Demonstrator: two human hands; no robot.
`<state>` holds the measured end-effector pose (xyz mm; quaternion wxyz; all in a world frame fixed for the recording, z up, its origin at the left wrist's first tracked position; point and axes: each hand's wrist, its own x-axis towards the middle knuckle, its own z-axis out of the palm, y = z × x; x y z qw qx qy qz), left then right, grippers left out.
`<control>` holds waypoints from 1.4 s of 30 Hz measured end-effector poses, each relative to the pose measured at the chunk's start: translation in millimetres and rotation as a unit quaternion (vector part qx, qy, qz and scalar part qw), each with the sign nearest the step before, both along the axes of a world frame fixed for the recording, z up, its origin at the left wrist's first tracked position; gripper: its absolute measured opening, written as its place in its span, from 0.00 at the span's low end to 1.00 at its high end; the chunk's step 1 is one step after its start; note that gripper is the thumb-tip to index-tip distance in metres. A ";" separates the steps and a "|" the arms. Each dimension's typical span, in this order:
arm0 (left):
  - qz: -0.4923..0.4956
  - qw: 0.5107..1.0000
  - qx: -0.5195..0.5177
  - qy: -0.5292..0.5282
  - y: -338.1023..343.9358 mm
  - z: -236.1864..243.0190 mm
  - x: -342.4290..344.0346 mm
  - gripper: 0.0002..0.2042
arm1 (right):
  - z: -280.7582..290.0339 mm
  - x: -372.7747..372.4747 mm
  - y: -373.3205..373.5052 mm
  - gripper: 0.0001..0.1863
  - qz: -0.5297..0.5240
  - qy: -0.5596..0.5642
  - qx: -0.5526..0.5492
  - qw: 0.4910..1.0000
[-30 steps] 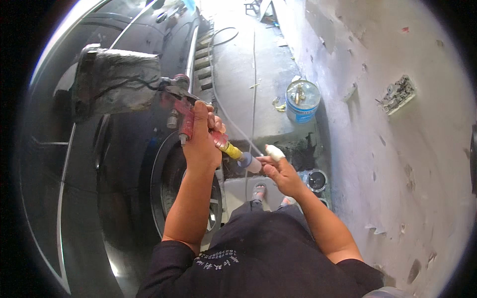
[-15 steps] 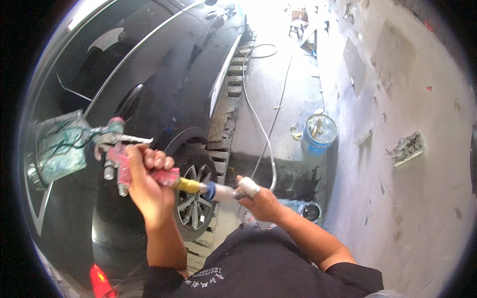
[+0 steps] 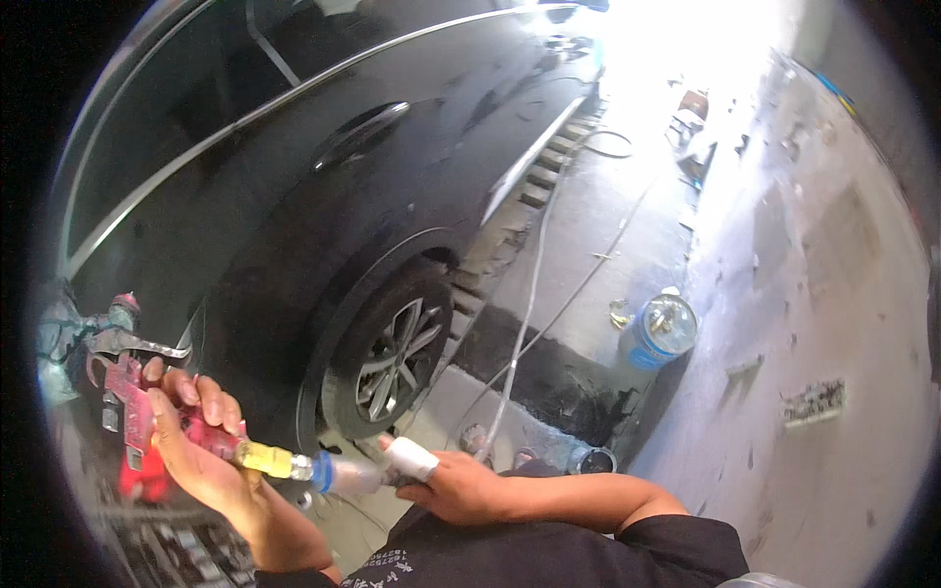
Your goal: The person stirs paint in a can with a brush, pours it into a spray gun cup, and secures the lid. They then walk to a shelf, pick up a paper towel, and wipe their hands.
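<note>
My left hand [image 3: 201, 436] at the lower left grips the red-and-silver spray gun [image 3: 132, 392], whose crumpled, wrapped cup [image 3: 54, 343] is at the left rim, partly out of sight, near the dark car [image 3: 245, 196]. A yellow coupling [image 3: 265, 458] and a clear, blue-ringed cylinder [image 3: 348, 475] extend rightward from its handle. My right hand [image 3: 456, 485], white wrapping on one finger, is closed around the connector at the cylinder's far end; that connector is mostly hidden.
The car's wheel [image 3: 392, 358] is just beyond my hands. A pale hose [image 3: 534, 314] runs along the floor beside slats. A blue-and-white bucket [image 3: 657, 333] and a dark-filled container [image 3: 593, 461] stand near the rough wall [image 3: 774, 470] at the right.
My view has swung toward the car, which now fills more of the left. My left hand with the spray gun has shifted left and down; my right hand has moved lower, still at the connector.
</note>
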<state>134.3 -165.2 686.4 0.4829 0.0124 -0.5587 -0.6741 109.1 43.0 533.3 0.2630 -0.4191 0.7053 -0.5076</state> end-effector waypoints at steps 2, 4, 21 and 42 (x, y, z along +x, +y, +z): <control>0.041 0.999 -0.003 0.001 -10.2 0.8 38.1 0.14 | 5.8 16.5 -6.4 0.39 0.099 -0.042 0.032 0.994; 0.147 0.989 -0.021 -0.026 -18.2 3.8 82.9 0.14 | 11.6 34.4 -17.1 0.40 0.153 -0.064 0.004 0.986; 0.539 0.843 0.003 0.009 -74.0 -1.9 528.0 0.14 | 12.9 343.0 -195.2 0.31 0.471 -0.078 -0.191 0.858; 0.649 0.758 0.058 -0.026 -152.5 -41.1 687.1 0.12 | -15.3 489.8 -304.9 0.32 0.518 -0.104 -0.226 0.819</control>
